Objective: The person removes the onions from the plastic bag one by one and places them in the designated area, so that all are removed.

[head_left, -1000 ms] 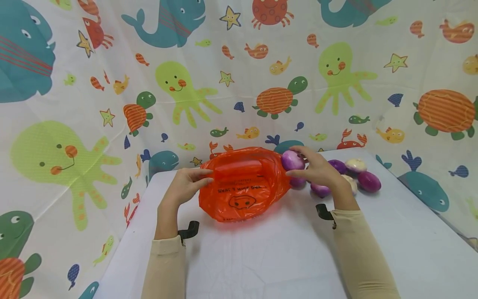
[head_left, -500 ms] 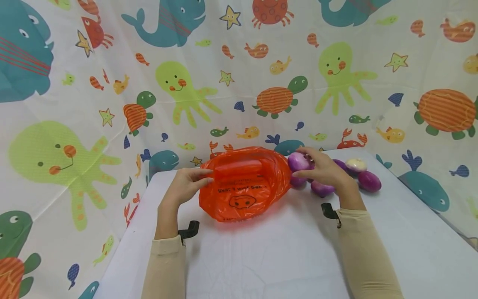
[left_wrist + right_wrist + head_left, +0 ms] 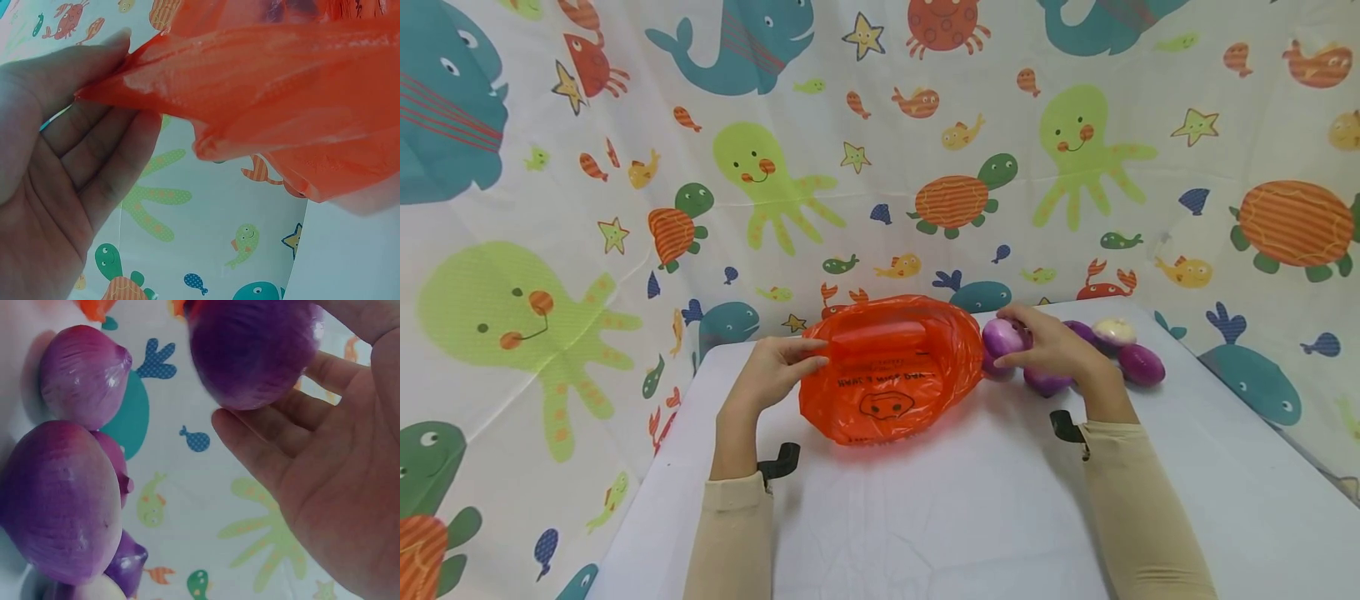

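Note:
An orange-red plastic bag (image 3: 887,379) with dark printing lies on the white table, its mouth spread wide. My left hand (image 3: 771,371) pinches the bag's left edge; in the left wrist view a peak of the film (image 3: 144,81) runs between thumb and fingers. Just right of the bag, my right hand (image 3: 1063,346) grips a purple onion (image 3: 1002,337) between thumb and fingers. The right wrist view shows that onion (image 3: 256,356) raised off the table. Beneath and beside it lie other onions, partly covered by the hand in the head view.
Several onions, purple ones (image 3: 1142,365) and a whitish one (image 3: 1114,332), cluster at the table's back right. A hanging cloth (image 3: 880,133) printed with sea animals stands behind and left of the white table (image 3: 925,517).
My right hand has moved a little right and down with the onion, away from the bag's right rim. My left hand and the bag look the same.

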A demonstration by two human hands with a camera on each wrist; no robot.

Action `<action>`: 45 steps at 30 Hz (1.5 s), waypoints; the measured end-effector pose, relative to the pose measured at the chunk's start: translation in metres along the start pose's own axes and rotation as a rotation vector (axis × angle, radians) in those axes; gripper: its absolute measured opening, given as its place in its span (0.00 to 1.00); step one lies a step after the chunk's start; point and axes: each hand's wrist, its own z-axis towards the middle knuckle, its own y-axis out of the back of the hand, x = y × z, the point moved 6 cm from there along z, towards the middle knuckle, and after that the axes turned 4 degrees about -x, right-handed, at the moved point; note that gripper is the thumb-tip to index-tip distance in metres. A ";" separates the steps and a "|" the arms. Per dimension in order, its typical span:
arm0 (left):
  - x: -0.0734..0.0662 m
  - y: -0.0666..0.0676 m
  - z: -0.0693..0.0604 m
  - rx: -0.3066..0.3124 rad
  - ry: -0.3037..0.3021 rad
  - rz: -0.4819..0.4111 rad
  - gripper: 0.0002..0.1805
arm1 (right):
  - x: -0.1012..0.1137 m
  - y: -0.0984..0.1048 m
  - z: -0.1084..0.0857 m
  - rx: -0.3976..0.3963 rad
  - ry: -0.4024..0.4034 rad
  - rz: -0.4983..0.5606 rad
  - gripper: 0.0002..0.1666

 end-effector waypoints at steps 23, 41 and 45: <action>0.001 -0.001 -0.001 -0.001 0.008 0.000 0.19 | -0.016 -0.022 0.001 0.141 -0.003 -0.104 0.45; 0.003 -0.001 -0.001 -0.009 0.006 -0.002 0.18 | -0.022 -0.031 0.002 0.186 -0.051 -0.135 0.50; 0.002 -0.001 -0.001 -0.009 0.005 -0.003 0.19 | -0.022 -0.033 0.003 0.186 -0.045 -0.134 0.50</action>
